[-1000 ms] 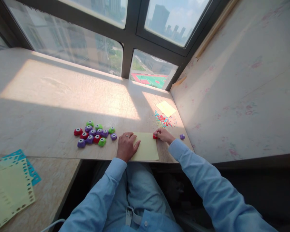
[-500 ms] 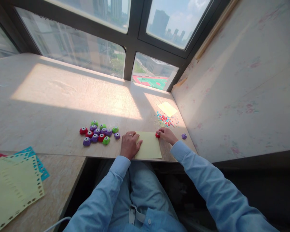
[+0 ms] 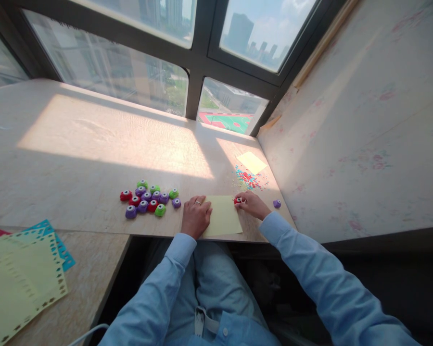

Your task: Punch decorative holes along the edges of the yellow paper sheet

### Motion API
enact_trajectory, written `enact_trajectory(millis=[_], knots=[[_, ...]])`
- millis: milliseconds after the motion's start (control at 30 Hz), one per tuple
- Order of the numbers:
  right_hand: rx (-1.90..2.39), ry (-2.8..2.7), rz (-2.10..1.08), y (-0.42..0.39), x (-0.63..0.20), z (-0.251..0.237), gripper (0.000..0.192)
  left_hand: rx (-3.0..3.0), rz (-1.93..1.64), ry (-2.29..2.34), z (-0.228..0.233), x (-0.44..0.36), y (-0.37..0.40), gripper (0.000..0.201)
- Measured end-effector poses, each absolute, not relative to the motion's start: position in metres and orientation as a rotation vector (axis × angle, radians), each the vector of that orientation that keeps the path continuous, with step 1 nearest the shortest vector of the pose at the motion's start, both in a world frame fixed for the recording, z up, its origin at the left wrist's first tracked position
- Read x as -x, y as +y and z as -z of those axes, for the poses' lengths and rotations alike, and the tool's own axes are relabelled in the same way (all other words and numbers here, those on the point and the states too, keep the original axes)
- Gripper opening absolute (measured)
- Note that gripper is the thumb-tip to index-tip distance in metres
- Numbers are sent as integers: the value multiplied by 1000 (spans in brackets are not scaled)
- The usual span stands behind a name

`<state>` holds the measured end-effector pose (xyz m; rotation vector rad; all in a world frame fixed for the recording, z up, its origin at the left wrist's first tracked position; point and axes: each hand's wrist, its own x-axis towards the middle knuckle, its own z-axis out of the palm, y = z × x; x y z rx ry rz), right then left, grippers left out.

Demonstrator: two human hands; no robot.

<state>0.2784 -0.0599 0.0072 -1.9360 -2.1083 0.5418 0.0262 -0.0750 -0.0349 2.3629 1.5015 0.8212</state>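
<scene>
One red craft punch (image 3: 237, 200) is sitting at the yellow sheet (image 3: 222, 218)'s far right corner, right hand (image 3: 253, 205) pinching it, probably for alignment. Left hand (image 3: 196, 217) is lying palm-down on the sheet's left side, gripping nothing, likely pinning it flat. More craft punches (image 3: 143, 206) are sitting clustered left, presumably within reach. Confetti (image 3: 248, 180) is lying beyond the right hand.

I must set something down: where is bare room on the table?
The widest bare patch lies between the window frame and the cluster of punches. A smaller one lies beyond the yellow paper at the left hand, left of the confetti. Around the right hand it is crowded: red punch, that paper, confetti nearby.
</scene>
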Motion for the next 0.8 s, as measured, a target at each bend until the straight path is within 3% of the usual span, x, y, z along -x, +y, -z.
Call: enact_trajectory(millis=[300, 533, 667, 800], knots=[[2002, -1884, -329, -59, -303, -6, 17, -2358, -837, 1497, 35, -26, -75, 17], [1682, -1414, -981, -80, -291, -17, 39, -2369, -853, 1491, 36, -25, -74, 18], [1536, -1068, -1136, -96, -288, -24, 47, -2393, -848, 1486, 36, -25, -75, 20], [1423, -794, -1178, -115, -291, -27, 44, -2364, -958, 1445, 37, -25, -74, 23]])
